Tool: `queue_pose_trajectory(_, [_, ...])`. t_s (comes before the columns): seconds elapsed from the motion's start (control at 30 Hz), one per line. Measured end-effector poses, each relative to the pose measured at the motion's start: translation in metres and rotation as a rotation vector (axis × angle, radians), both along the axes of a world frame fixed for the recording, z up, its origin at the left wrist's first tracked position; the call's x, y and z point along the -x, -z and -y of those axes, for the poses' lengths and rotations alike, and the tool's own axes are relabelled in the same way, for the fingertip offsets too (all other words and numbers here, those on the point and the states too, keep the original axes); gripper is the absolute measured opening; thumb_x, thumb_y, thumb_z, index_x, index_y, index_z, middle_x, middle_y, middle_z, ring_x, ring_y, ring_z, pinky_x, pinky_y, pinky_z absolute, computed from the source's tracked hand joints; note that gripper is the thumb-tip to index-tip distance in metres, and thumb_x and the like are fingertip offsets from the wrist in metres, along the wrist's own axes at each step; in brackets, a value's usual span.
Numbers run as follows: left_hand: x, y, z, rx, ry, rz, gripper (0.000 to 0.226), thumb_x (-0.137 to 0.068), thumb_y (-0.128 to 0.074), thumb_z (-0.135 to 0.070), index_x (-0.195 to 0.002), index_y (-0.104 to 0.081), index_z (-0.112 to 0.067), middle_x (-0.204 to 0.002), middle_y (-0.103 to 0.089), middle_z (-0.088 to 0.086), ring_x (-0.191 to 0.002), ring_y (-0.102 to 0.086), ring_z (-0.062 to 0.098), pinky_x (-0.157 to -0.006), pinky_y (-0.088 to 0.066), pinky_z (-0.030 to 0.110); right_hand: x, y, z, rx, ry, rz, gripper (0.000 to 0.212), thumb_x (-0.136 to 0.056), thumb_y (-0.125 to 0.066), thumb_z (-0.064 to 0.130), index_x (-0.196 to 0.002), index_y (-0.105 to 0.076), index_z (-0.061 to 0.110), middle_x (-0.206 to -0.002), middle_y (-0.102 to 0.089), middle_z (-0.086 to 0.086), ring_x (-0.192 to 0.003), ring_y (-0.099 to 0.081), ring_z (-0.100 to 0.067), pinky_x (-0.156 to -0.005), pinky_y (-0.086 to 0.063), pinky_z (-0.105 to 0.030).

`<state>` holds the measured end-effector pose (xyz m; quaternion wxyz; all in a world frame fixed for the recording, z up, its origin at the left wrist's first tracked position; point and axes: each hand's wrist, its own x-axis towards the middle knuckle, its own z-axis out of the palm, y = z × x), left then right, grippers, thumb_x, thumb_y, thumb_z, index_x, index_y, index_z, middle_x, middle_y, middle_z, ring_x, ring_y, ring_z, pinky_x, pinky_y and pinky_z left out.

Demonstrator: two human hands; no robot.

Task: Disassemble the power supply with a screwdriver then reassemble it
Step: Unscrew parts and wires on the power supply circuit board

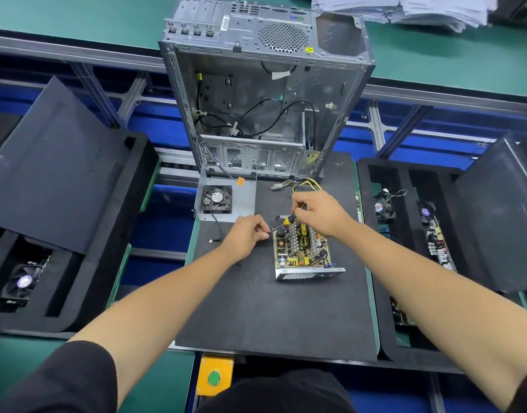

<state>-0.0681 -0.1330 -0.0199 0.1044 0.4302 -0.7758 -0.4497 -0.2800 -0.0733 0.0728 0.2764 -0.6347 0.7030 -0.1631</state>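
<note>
Black mat (265,311) on green desk (435,52), right hand (318,214) gripping screwdriver (287,220) over power supply (302,248), left hand (245,234) pinching its shaft, open computer case (265,93) beyond both.

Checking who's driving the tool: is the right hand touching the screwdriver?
Touching. The head view shows the right hand gripping the handle of the screwdriver above the power supply.

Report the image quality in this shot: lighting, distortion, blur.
Head view: bright, even overhead light with soft shadows; wide-angle lens bends the conveyor rails and splays the computer case; centre sharp, so the power supply and screwdriver in the right hand read clearly; the sleeves at the bottom edge are soft.
</note>
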Motion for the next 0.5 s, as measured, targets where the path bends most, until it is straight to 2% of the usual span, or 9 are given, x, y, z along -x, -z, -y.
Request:
queue_pose_trajectory(0.07, [0.004, 0.002, 0.000, 0.014, -0.031, 0.002, 0.005, -0.094, -0.068, -0.002, -0.095, -0.070, -0.006, -0.094, -0.067, 0.013, -0.095, -0.057, 0.029, -0.087, -0.048, 0.037, -0.003, -0.002, 0.004, 0.003, -0.024, -0.040, 0.009, -0.081, -0.052, 0.021, -0.074, -0.056, 0.024, -0.062, -0.063, 0.006, -0.058, -0.052, -0.012, -0.056, -0.041, -0.032])
queue_pose_trajectory(0.17, [0.010, 0.005, -0.001, 0.021, -0.075, 0.010, 0.007, -0.094, -0.067, -0.001, -0.094, -0.068, -0.008, -0.097, -0.065, 0.012, -0.089, -0.057, 0.023, -0.074, -0.040, 0.023, -0.008, -0.004, 0.009, -0.019, -0.071, -0.102, 0.007, -0.081, -0.052, 0.021, -0.077, -0.055, 0.025, -0.055, -0.056, 0.010, -0.057, -0.051, -0.011, -0.054, -0.035, -0.030])
queue_pose_trajectory(0.23, [0.012, 0.006, -0.001, 0.019, -0.101, 0.016, 0.006, -0.095, -0.067, -0.003, -0.095, -0.068, -0.009, -0.099, -0.064, 0.011, -0.089, -0.059, 0.023, -0.075, -0.042, 0.026, -0.009, -0.005, 0.012, -0.022, -0.094, -0.112, 0.006, -0.082, -0.054, 0.021, -0.079, -0.053, 0.025, -0.052, -0.052, 0.010, -0.057, -0.051, -0.013, -0.054, -0.036, -0.032])
queue_pose_trajectory(0.33, [0.014, 0.011, -0.003, 0.037, -0.142, 0.006, 0.005, -0.096, -0.066, -0.003, -0.098, -0.068, -0.008, -0.100, -0.067, 0.008, -0.091, -0.061, 0.023, -0.085, -0.049, 0.037, -0.011, -0.006, 0.016, -0.039, -0.114, -0.113, 0.010, -0.085, -0.057, 0.024, -0.082, -0.048, 0.027, -0.059, -0.053, 0.007, -0.061, -0.053, -0.020, -0.059, -0.045, -0.040])
queue_pose_trajectory(0.5, [0.018, 0.015, -0.008, 0.037, -0.229, -0.002, 0.009, -0.098, -0.062, -0.008, -0.103, -0.069, -0.012, -0.102, -0.072, 0.001, -0.095, -0.064, 0.019, -0.086, -0.051, 0.036, -0.013, -0.004, 0.021, -0.051, -0.144, -0.144, 0.014, -0.087, -0.058, 0.027, -0.084, -0.044, 0.027, -0.066, -0.057, 0.001, -0.065, -0.055, -0.024, -0.065, -0.051, -0.045])
